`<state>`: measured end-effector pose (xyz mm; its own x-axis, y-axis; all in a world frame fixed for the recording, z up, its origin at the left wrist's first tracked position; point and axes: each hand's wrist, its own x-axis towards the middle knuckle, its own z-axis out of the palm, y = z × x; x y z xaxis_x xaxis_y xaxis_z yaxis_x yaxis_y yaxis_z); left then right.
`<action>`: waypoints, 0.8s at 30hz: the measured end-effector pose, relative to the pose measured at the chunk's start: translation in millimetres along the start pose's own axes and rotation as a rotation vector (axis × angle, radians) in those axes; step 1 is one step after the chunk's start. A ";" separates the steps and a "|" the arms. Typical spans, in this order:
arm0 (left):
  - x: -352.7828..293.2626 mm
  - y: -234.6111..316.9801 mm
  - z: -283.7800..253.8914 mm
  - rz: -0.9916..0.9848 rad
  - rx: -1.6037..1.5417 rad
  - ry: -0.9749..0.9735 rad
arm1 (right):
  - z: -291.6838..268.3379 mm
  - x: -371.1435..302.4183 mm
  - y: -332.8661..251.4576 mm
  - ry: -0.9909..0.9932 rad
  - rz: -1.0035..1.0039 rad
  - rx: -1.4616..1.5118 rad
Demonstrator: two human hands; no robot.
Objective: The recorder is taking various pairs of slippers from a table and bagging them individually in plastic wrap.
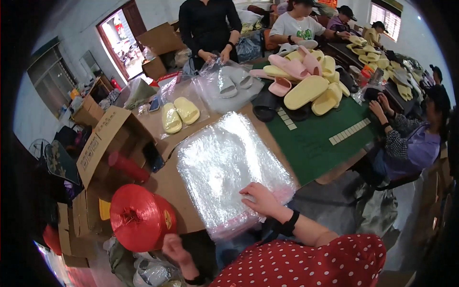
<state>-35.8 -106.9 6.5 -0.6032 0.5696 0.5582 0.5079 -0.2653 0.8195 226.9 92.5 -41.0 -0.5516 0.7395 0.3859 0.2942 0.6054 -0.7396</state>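
A stack of clear plastic bags (224, 162) with pinkish lower edges lies on the table in front of me. My right hand (263, 198) rests on its near right part, fingers apart and touching the top bag, with nothing held. Close to the table's near edge, my left hand (176, 248) is raised just beside a large red roll of plastic twine (141, 217). Motion smears its fingers, so their hold cannot be made out. Beyond the stack lies a pair of yellow slippers (180, 115) in a clear bag.
Yellow, pink and black slippers (306, 91) are heaped on a green mat (311, 148). A person in black (210, 31) across the table handles bagged grey slippers (234, 81). Co-workers sit along the right. An open cardboard box (103, 141) and red cylinder (128, 166) stand left.
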 end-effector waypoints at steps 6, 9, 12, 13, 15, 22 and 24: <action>35.4 12.8 110.0 0.322 0.384 -0.586 | -85.4 24.3 23.2 0.278 0.153 0.378; 31.0 -10.8 136.4 0.337 0.540 -0.765 | -141.3 62.8 50.6 0.513 0.375 0.770; 15.9 -36.7 148.7 0.252 0.656 -0.915 | -183.0 99.6 149.4 0.665 0.510 1.390; 12.4 -39.5 147.4 0.230 0.655 -0.893 | -188.3 116.3 168.4 0.738 0.574 1.495; 12.0 -39.7 143.8 0.190 0.655 -0.855 | -190.7 143.2 193.7 0.789 0.637 1.604; 14.2 -30.2 154.8 0.178 0.610 -0.863 | -202.3 185.4 267.1 0.910 0.563 1.622; 10.9 -32.4 151.9 0.179 0.614 -0.859 | -200.8 188.1 264.8 0.919 0.605 1.465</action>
<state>34.6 26.1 -33.6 0.0239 0.9815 0.1901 0.9130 -0.0989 0.3958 357.8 451.0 -53.6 0.0598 0.9473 -0.3146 -0.8510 -0.1163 -0.5121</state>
